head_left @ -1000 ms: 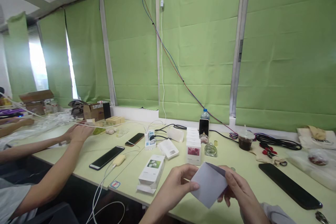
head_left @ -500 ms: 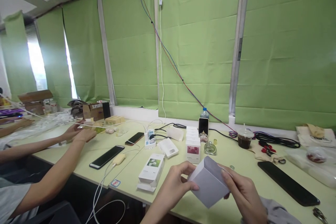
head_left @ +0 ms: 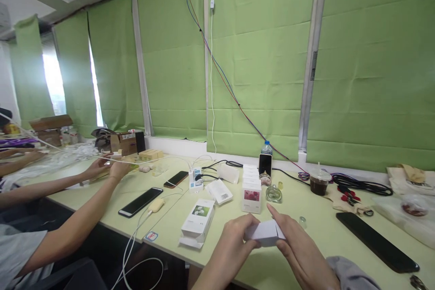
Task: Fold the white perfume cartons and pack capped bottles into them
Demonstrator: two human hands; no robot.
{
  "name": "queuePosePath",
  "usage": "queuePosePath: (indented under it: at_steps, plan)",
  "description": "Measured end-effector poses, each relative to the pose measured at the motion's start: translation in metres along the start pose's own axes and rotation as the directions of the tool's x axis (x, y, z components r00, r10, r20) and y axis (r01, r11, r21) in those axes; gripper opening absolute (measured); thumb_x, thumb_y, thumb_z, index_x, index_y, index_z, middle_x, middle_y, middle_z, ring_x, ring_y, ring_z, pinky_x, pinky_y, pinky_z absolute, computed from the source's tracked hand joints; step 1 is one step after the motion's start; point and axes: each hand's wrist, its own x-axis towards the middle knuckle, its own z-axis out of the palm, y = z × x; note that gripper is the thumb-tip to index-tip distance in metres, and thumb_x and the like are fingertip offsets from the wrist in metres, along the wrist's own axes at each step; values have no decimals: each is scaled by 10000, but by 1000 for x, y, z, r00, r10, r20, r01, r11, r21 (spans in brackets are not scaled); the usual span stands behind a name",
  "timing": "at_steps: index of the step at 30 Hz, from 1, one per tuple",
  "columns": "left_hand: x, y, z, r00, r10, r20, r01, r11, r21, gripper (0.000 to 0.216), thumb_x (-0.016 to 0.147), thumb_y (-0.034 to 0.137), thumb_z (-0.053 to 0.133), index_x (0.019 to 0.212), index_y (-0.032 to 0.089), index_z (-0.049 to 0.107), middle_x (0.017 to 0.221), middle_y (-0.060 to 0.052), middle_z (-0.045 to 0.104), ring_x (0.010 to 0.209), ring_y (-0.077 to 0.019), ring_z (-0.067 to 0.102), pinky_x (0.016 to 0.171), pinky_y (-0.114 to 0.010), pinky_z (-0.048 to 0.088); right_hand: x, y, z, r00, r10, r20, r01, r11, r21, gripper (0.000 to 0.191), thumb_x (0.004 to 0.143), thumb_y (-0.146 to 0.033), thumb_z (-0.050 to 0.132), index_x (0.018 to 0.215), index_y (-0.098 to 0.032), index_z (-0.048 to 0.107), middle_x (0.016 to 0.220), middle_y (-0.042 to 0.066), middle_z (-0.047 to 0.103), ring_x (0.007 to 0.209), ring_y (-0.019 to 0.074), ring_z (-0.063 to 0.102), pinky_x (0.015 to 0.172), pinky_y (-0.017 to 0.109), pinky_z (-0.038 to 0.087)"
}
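Note:
Both my hands hold a small pale lilac cardboard box [head_left: 264, 233] just above the table's near edge. My left hand [head_left: 234, 242] grips its left side with curled fingers. On the right side, my right hand [head_left: 296, 249] wraps it with the forefinger laid along the top. The box now lies low and flat between them. Beyond it stand a row of white boxes with a pink flower print [head_left: 251, 189] and a round glass perfume bottle [head_left: 273, 194].
A white flower-print box [head_left: 199, 218] lies to the left, near phones [head_left: 140, 201] and charging cables. A black phone [head_left: 377, 241] lies at right, with an iced drink cup [head_left: 318, 181] behind. A co-worker's arms [head_left: 78, 217] reach over the pale green table [head_left: 316, 231] at left.
The box has been turned down from an upright, open-faced tilt to a low flat position, and my hands have closed round it more tightly.

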Motion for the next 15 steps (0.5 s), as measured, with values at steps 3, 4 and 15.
queuePosePath:
  at_steps: [3,4,15]
  plan:
    - [0,1,1,1000,13,4,-13,1000,-1,211,694,89,597,852,222,641,838,21,687,758,-164,589,652,-224,394,1,0,-4,1000,24,-16,-23,999,46,459,964,-470,349,1378,-315,469,1224,61,619,1116,248,552,947,355,433]
    - [0,0,1,1000,15,6,-15,1000,-3,217,693,87,595,857,223,641,847,21,688,768,-166,590,658,-223,397,1,-1,-7,999,33,-9,-32,997,69,429,967,-452,356,1335,-304,519,1227,60,622,1130,243,548,962,348,423]
    - [0,-2,-1,997,-2,73,-2,999,52,291,694,124,657,958,247,661,948,8,705,846,-190,602,717,-233,416,1,-11,-7,968,244,-65,-232,960,157,465,948,-529,335,1311,-335,550,1097,17,708,1001,221,640,805,260,516]
